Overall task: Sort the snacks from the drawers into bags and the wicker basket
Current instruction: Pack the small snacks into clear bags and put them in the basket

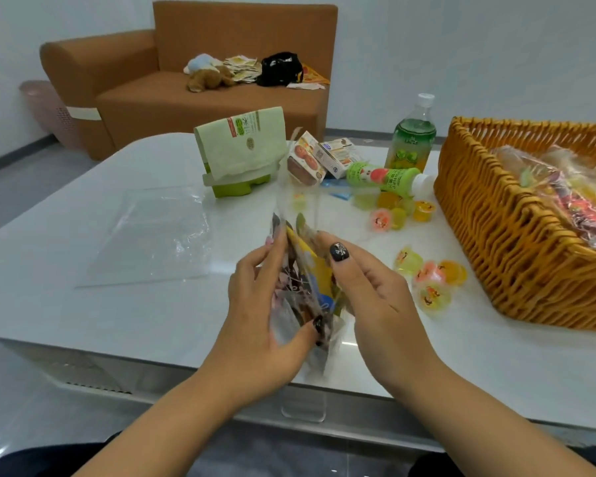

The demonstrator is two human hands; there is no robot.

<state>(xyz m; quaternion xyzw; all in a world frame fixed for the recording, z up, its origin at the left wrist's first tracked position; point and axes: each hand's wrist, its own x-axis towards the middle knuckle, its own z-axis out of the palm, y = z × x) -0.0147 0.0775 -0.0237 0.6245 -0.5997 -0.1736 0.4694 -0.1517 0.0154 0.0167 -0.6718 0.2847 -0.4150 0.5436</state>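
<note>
Both hands are holding the clear bag (303, 270) of snack packets upright near the tabletop (83, 304) front edge, left hand (265, 304) gripping its side, right hand (365, 290) pinching the other, mouth pointing away

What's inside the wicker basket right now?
The orange wicker basket holds clear-wrapped colourful snack packets, piled against its right side. Its near wall hides whatever lies lower down, and the frame edge crops the rest.

A: How's your cam set?
B: One view only, head-worn, wide-angle. You're looking fwd and down across the counter (83, 304) from its near edge.
A: How close?
B: Close. Your left hand (265, 325) and right hand (369, 294) fill the centre, forearms coming in from the bottom. Wicker basket (496, 235) sits at the right edge, sofa (186, 98) far back by the wall.
</note>
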